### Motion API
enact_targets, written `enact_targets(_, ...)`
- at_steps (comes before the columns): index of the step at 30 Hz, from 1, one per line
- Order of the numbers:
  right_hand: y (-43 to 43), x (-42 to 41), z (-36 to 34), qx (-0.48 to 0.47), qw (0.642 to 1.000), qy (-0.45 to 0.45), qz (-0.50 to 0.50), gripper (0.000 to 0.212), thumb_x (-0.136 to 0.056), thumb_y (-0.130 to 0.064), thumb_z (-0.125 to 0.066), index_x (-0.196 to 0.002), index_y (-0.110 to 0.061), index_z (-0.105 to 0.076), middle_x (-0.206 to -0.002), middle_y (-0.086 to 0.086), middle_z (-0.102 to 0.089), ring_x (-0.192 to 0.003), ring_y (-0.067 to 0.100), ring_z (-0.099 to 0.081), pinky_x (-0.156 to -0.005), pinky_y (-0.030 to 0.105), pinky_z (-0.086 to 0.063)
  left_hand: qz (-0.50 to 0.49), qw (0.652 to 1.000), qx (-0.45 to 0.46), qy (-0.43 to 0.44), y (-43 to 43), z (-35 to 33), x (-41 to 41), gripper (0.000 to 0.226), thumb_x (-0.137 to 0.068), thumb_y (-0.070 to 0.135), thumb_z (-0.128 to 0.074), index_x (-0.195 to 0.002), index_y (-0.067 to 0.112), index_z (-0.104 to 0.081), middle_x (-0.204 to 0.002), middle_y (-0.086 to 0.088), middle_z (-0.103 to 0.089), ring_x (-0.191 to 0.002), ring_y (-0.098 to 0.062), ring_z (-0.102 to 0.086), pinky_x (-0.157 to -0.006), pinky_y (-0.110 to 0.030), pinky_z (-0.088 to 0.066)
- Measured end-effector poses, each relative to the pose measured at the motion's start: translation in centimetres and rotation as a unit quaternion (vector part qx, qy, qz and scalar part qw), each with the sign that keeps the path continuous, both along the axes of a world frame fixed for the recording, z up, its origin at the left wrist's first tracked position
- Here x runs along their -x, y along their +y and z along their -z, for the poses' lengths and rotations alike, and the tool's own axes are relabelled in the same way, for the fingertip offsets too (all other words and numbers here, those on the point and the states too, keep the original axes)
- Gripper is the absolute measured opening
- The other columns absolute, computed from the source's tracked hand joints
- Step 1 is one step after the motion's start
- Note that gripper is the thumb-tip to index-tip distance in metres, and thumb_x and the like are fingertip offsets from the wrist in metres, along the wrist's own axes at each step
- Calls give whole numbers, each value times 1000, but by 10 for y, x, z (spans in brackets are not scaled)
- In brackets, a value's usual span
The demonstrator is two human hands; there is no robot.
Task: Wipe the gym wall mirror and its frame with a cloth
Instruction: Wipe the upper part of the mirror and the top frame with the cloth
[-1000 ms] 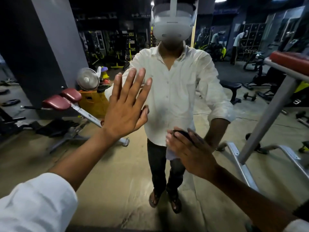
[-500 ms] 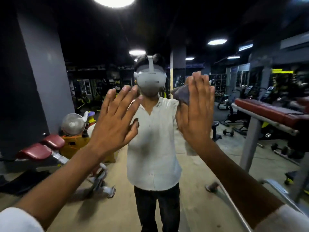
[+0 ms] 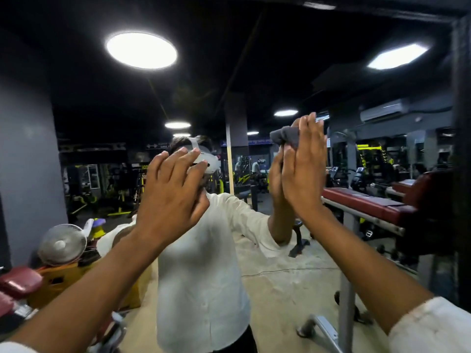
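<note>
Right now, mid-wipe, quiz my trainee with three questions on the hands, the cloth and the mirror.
1. True or false: the right hand presses the crumpled dark grey cloth against the large wall mirror.
2. The left hand is: A fisted; B open, fingers spread, empty; C holding the cloth.
3. Fill in: the mirror's black frame edge shows at the view's ___ side.
Key: 1 true; 2 B; 3 right.

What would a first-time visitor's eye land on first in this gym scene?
Two raised hands fill the middle: the right hand presses a dark grey cloth flat against the mirror, while the left hand is spread open beside it. Between them the mirror shows the person's reflection in a white shirt, and a bright round ceiling light glows at the upper left.
</note>
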State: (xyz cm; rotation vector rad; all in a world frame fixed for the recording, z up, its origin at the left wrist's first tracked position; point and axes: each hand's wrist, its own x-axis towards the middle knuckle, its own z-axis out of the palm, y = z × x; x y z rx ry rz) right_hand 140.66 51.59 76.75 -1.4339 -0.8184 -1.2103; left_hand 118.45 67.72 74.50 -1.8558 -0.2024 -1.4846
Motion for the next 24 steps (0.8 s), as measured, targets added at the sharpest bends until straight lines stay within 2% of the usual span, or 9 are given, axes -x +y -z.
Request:
enact_targets(3, 20, 29, -5, 40, 998, -44, -11, 64, -109, -32, -30, -167, -9, -15, -176, 9, -9, -163, 23, 0, -133, 47, -4, 20, 1000, 0, -10, -14, -24, -11, 40, -91, 25, -62, -126, 5, -65, -139, -19, -61, -127, -38, -52, -118, -56, -33)
enact_targets(5, 29, 47, 10, 120, 984, -129, -16, 65, -109, -27, -37, -167, -6, -14, -176, 12, -6, -163, 26, 1, -132, 50, -5, 9, 1000, 0, 13, -19, -33, -19, 52, -97, 31, -54, -141, 3, -59, -154, -19, -53, -138, -39, -49, -124, -59, -29)
enact_targets(8, 21, 39, 44, 223, 943, -246, -3, 71, -107, -23, -53, -166, -3, -18, -176, 14, -9, -163, 28, -1, -132, 51, -8, -19, 998, -12, 57, -17, -27, -25, 70, -102, 38, -46, -162, 3, -38, -173, -19, -28, -161, -36, -23, -129, -62, -19)
enact_targets(10, 6, 13, 51, 231, 941, -245, 13, 75, -104, -19, -58, -166, -6, -18, -176, 10, -8, -163, 25, -2, -132, 51, -10, -47, 995, -34, 86, -16, -18, -26, 72, -104, 37, -42, -166, 4, -28, -176, -18, -17, -164, -34, -14, -129, -62, -19)
enact_targets(12, -6, -12, 42, 177, 967, -180, 25, 70, -104, -19, -49, -167, -9, -19, -176, 7, -8, -163, 22, -2, -131, 54, -12, -59, 993, -35, 94, -15, -14, -27, 72, -103, 36, -40, -167, 4, -27, -176, -17, -17, -164, -34, -15, -129, -61, -19)
enact_targets(15, -11, -26, 11, 51, 997, -56, 3, 65, -106, -27, -33, -167, -10, -18, -176, 6, -11, -163, 19, -2, -131, 53, -10, -44, 997, -23, 59, -23, -15, -32, 66, -99, 33, -50, -157, 3, -46, -169, -19, -37, -158, -36, -31, -128, -59, -23)
enact_targets(17, -4, -17, 3, 17, 999, -29, 11, 66, -106, -28, -33, -167, -9, -16, -176, 6, -10, -163, 19, 0, -132, 50, -7, -8, 1000, 1, 23, -34, -22, -43, 52, -93, 28, -63, -139, 4, -61, -152, -20, -54, -145, -38, -46, -123, -56, -29)
enact_targets(20, 2, -5, 26, 84, 991, -104, 1, 68, -106, -22, -40, -167, -6, -15, -176, 11, -7, -163, 25, 0, -132, 51, -7, 16, 1000, 13, 16, -49, -31, -63, 46, -92, 26, -66, -134, 7, -64, -146, -17, -57, -140, -36, -49, -120, -54, -29)
enact_targets(24, -25, -45, 59, 198, 954, -218, 45, 74, -102, -21, -52, -166, -6, -18, -176, 8, -6, -163, 24, -2, -132, 50, -7, -53, 996, -21, 71, -48, -28, -77, 68, -105, 38, -39, -165, 6, -34, -175, -16, -23, -164, -31, -18, -129, -62, -17)
